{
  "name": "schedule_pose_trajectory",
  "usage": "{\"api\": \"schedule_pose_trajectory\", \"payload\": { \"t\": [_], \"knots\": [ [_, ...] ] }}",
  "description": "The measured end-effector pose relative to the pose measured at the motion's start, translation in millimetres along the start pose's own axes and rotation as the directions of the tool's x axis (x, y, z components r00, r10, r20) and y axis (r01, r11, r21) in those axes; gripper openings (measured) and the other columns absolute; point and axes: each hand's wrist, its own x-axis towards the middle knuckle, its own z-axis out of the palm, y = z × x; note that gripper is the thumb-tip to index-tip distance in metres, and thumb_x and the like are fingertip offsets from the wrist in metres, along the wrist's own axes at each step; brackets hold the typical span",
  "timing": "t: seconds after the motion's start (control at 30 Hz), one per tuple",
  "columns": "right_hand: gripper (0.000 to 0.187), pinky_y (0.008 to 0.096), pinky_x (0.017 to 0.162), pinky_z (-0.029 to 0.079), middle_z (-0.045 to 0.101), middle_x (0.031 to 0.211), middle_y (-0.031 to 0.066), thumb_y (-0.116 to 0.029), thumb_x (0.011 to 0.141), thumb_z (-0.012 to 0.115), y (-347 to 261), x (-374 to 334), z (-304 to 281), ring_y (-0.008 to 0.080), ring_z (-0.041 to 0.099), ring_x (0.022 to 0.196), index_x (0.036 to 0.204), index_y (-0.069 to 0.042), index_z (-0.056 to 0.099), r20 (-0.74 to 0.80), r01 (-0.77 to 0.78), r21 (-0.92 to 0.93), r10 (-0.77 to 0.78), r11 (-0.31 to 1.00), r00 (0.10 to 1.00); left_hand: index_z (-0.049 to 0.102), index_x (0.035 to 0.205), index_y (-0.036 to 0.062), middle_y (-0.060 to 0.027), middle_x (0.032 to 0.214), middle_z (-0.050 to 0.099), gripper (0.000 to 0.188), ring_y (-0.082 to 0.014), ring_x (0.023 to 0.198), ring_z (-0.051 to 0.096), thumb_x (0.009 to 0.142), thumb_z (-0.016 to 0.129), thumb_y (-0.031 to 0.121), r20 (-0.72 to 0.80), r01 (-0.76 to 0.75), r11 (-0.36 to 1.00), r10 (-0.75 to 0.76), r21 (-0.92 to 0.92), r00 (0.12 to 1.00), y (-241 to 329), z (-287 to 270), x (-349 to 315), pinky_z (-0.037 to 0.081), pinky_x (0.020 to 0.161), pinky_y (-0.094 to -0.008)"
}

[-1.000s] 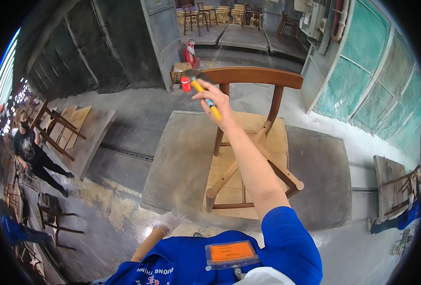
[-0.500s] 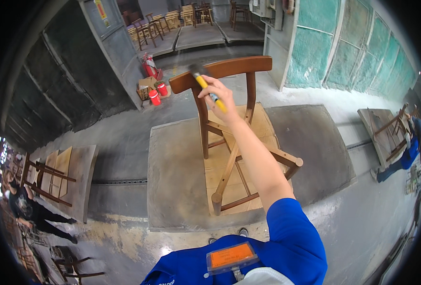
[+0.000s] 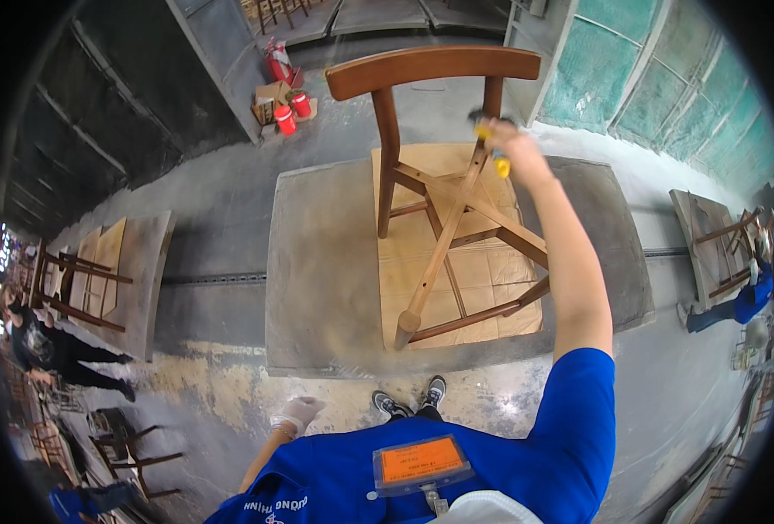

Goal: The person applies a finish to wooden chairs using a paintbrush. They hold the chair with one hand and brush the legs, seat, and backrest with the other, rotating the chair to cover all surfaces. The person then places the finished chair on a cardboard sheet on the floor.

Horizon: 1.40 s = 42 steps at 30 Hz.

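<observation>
A wooden chair frame (image 3: 435, 65) without a seat stands before me, its curved backrest dark brown and its crossed rails paler. My right hand (image 3: 514, 147), bare and smeared by motion, is closed on a paint brush (image 3: 501, 164) with a yellow handle. The brush's dark bristles are by the chair's right back post; whether they touch it I cannot tell. White-gloved, my left hand (image 3: 303, 409) hangs low beside my body, its fingers loosely curled and nothing seen in it. Beneath the chair lies a cardboard sheet (image 3: 501, 293).
A grey slab (image 3: 321, 262) carries the cardboard and chair. Red buckets (image 3: 285, 120) and a fire extinguisher (image 3: 278, 61) stand far left. Other chair frames (image 3: 81, 288) rest on boards at both sides, with a person (image 3: 749, 293) at the right and another (image 3: 64, 354) at the left.
My right hand has carried the brush from the backrest's left part rightward to the right back post. My left hand has come into view. The chair sits higher in the picture.
</observation>
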Motion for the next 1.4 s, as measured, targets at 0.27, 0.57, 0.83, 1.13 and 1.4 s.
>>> {"api": "schedule_pose_trajectory", "payload": {
  "t": [0.27,0.57,0.83,1.13,1.4],
  "knots": [
    [0.011,0.0409,0.113,0.054,0.065,0.145,0.0123,-0.002,0.081,0.07,-40,26,-11,0.0335,0.062,0.135,0.088,-0.011,0.07,0.212,-0.212,0.158,0.177,0.964,0.961,0.08,0.114,0.004,-0.0095,0.091,0.079,0.048,-0.0195,0.079,0.072,0.092,0.074,0.047,0.06,0.32,0.877,-0.364,0.357,0.93,-120,-9,-30,0.057,0.078,-0.0363],
    [0.008,0.0391,0.118,0.049,0.065,0.147,0.0118,0.0,0.082,0.067,-124,58,20,0.0342,0.061,0.137,0.085,-0.004,0.06,0.033,0.206,0.158,-0.214,0.966,0.976,0.08,0.113,0.0042,-0.0087,0.089,0.079,0.049,-0.0202,0.077,0.07,0.092,0.074,0.048,-0.051,0.251,0.961,-0.247,0.113,0.968,-56,11,-19,0.057,0.077,-0.0362],
    [0.007,0.0385,0.116,0.052,0.065,0.148,0.0105,-0.006,0.082,0.068,-128,72,-24,0.0337,0.059,0.14,0.088,-0.005,0.065,-0.325,0.349,0.209,-0.272,0.913,0.906,0.079,0.118,0.0046,-0.0135,0.098,0.081,0.053,-0.0243,0.093,0.078,0.09,0.072,0.049,-0.077,0.009,0.968,0.011,0.251,0.997,-5,21,-14,0.058,0.088,-0.0373],
    [0.011,0.0387,0.114,0.053,0.065,0.149,0.0071,-0.001,0.087,0.066,-133,62,22,0.0325,0.058,0.142,0.092,-0.011,0.071,0.422,0.242,0.27,-0.341,0.932,0.84,0.081,0.111,0.0057,-0.0136,0.095,0.08,0.047,-0.0252,0.087,0.076,0.09,0.072,0.047,-0.178,0.146,0.989,-0.142,0.009,0.974,-23,-2,-12,0.058,0.084,-0.0383],
    [0.017,0.0392,0.112,0.055,0.061,0.153,0.008,0.001,0.082,0.068,-142,41,33,0.0328,0.059,0.139,0.094,-0.01,0.073,0.19,0.243,0.179,-0.275,0.953,0.942,0.072,0.13,0.0006,-0.0206,0.125,0.076,0.062,-0.0357,0.121,0.07,0.091,0.072,0.048,-0.032,-0.056,0.964,0.067,0.26,0.997,97,3,-32,0.053,0.105,-0.042]
  ]
}}
